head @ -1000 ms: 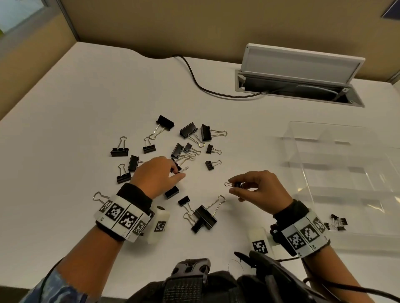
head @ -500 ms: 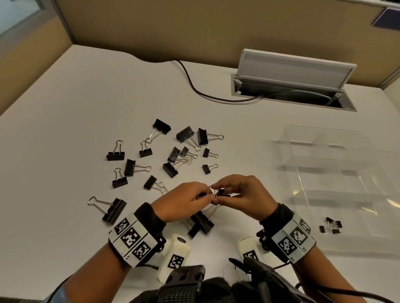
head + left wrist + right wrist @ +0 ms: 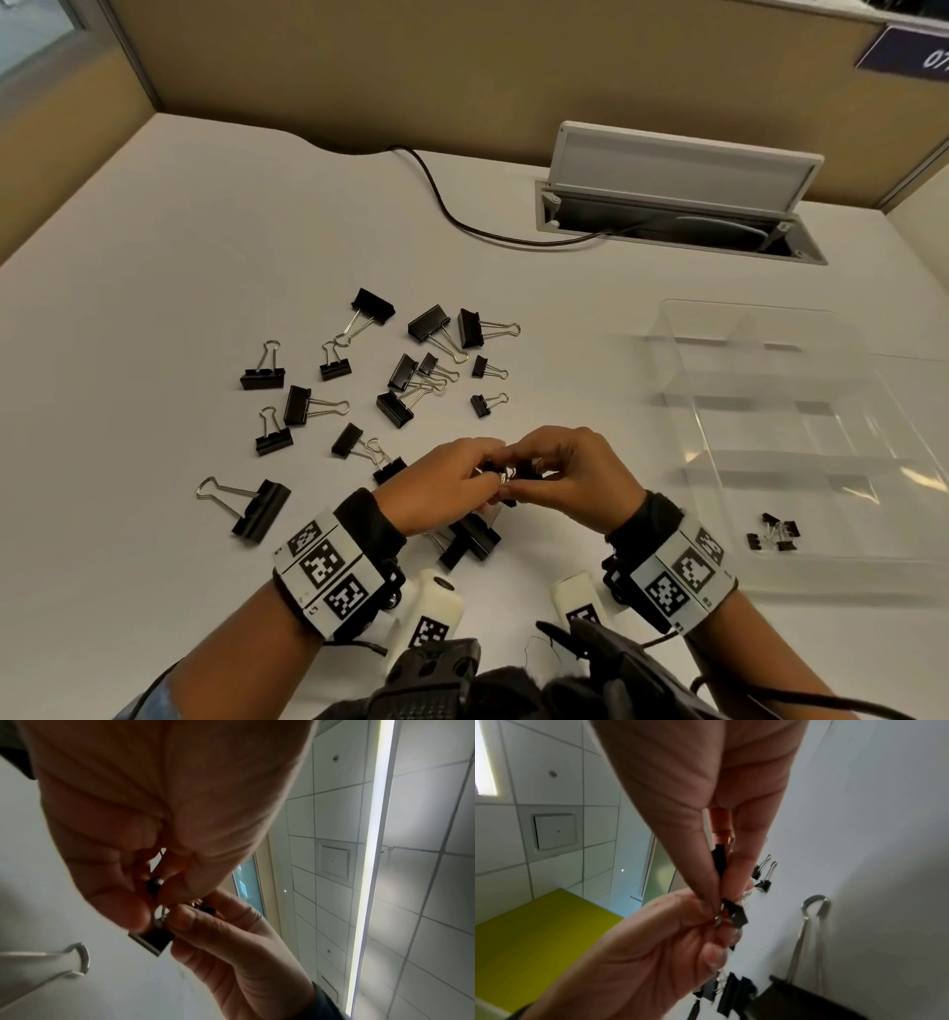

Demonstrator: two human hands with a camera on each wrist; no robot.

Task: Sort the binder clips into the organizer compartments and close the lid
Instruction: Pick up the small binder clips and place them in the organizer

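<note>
loose clips [image 3: 308, 406] scattered far-left to centre on the bench [image 3: 154, 308], wire handles pointing every way. left hand [image 3: 441, 488] and right hand [image 3: 570, 478] meet at centre, fingertips touching, both pinching small clips [image 3: 513, 470] tangled by their handles; long axis of the tangle runs roughly hand to hand. big clips [image 3: 470, 539] lie just under the hands. organizer [image 3: 770, 401] sits well to the right, open, a few small clips [image 3: 775, 532] in its near compartment. right hand is nearer, so likely it carries.
</note>
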